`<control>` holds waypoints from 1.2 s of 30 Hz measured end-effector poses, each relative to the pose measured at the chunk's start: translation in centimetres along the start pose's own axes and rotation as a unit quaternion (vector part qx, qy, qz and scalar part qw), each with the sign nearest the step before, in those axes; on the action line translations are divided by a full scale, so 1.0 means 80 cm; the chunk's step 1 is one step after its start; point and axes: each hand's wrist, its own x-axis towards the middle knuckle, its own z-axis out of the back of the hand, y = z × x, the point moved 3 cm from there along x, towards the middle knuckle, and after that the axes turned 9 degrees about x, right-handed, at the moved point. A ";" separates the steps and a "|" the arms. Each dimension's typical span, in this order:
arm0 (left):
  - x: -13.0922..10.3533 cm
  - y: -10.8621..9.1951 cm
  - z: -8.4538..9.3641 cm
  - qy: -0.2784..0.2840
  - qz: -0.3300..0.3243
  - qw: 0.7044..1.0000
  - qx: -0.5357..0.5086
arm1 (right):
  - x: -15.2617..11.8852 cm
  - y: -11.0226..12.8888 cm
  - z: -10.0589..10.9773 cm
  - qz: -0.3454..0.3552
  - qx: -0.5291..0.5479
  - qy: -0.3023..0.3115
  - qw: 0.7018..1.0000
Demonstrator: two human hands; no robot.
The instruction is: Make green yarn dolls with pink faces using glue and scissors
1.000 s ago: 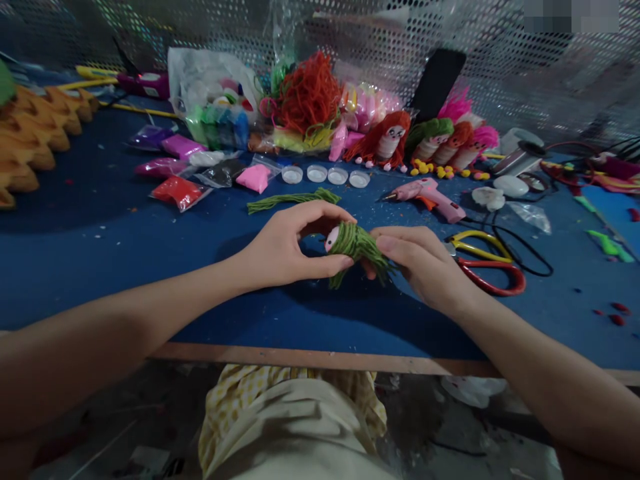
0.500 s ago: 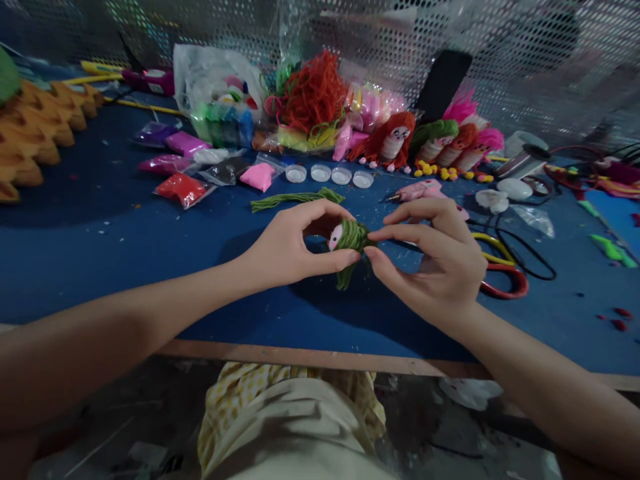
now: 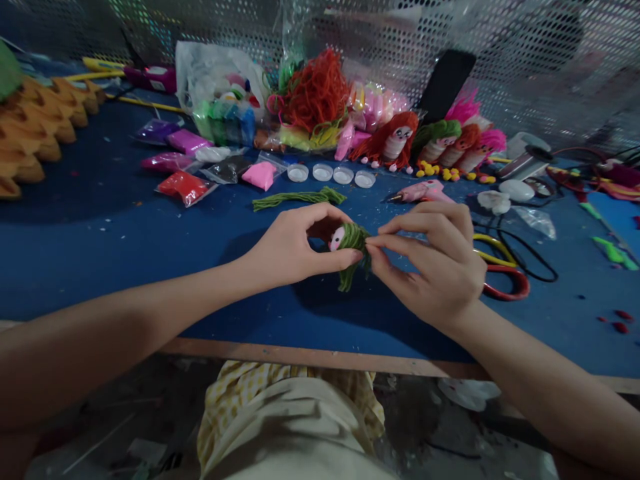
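Observation:
My left hand is closed around a small doll head with green yarn hair, thumb in front and fingers behind. Its pink face with a dark eye points left, and loose yarn hangs below. The fingertips of my right hand pinch together at the right side of the green yarn hair. A bundle of green yarn lies on the table just beyond my left hand. Right of my right hand are scissors with red and yellow handles, partly hidden by that hand.
A pink glue gun lies behind my right hand. Finished yarn-haired dolls stand at the back, beside red yarn. Several small clear caps and clay packets lie left of them. An orange egg tray is at far left.
My right thumb and fingers have come together at the yarn on the doll head's right side. The left hand keeps its hold, and the view has shifted slightly.

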 end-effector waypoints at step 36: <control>0.002 -0.002 -0.003 0.023 -0.016 0.994 -0.103 | 0.001 -0.004 0.008 0.055 0.014 -0.026 0.998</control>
